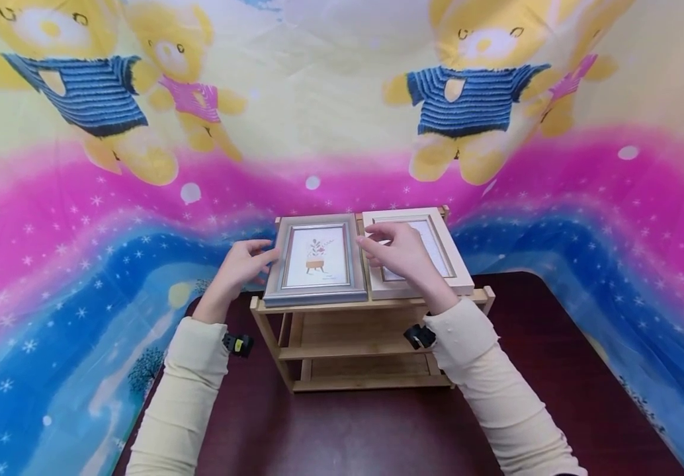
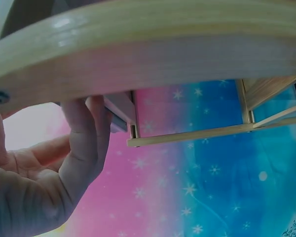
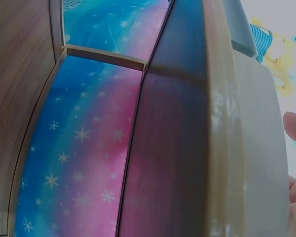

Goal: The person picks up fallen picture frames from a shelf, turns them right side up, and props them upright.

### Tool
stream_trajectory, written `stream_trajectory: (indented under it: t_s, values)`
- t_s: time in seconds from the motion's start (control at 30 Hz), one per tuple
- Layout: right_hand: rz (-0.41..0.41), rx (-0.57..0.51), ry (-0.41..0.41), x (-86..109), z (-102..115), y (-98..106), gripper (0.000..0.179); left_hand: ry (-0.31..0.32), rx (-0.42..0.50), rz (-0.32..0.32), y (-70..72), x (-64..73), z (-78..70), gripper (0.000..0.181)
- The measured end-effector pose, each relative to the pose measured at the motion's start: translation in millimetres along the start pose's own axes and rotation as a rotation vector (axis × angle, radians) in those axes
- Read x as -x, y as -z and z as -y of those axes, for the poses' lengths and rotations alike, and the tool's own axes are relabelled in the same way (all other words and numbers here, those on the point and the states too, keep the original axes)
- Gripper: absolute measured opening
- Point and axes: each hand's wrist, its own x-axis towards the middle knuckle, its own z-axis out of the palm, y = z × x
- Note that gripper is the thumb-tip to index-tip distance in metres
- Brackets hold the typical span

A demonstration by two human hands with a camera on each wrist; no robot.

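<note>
A silver-grey picture frame (image 1: 318, 258) with a potted-plant print lies face up on the left of a wooden rack's top (image 1: 372, 305). Beside it on the right lies a white picture frame (image 1: 456, 268), partly covered by my right hand (image 1: 400, 251). That hand is over the white frame's left part, fingers loosely bent toward the gap between the frames, holding nothing visible. At the grey frame's left edge is my left hand (image 1: 243, 268), fingers loosely bent; whether they touch the edge is unclear. In the left wrist view, the rack's rail hides the fingertips of the left hand (image 2: 64, 173).
The rack has lower wooden shelves (image 1: 354, 370) and stands on a dark red-brown table (image 1: 342, 436). Behind and around it hangs a cloth backdrop (image 1: 318, 152) printed with bears and snowflakes. Black wrist cameras are strapped at both cuffs.
</note>
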Motion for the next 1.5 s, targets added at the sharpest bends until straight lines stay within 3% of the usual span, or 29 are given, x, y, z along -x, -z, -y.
stream_trajectory:
  t_s: [0.37, 0.7, 1.0, 1.23, 1.5]
  values:
    - [0.018, -0.072, -0.033, -2.7, 2.1, -4.8, 0.046, -0.022, 0.002, 0.014, -5.8, -4.3, 2.0, 0.057]
    - [0.022, -0.089, -0.073, -5.0, -0.2, -7.3, 0.048, -0.125, -0.049, -0.149, -15.2, -4.9, 10.0, 0.05]
    - [0.018, -0.042, -0.079, -7.4, 0.3, -7.9, 0.051, -0.249, -0.04, -0.285, -16.1, -2.9, 10.4, 0.048]
    - [0.025, -0.017, -0.055, -10.8, 0.9, -9.5, 0.054, -0.301, -0.052, -0.35, -16.1, 0.8, 10.2, 0.048]
    - [0.015, 0.055, 0.005, -15.0, -2.8, -11.6, 0.051, -0.402, -0.016, -0.395, -15.7, 1.3, 12.1, 0.047]
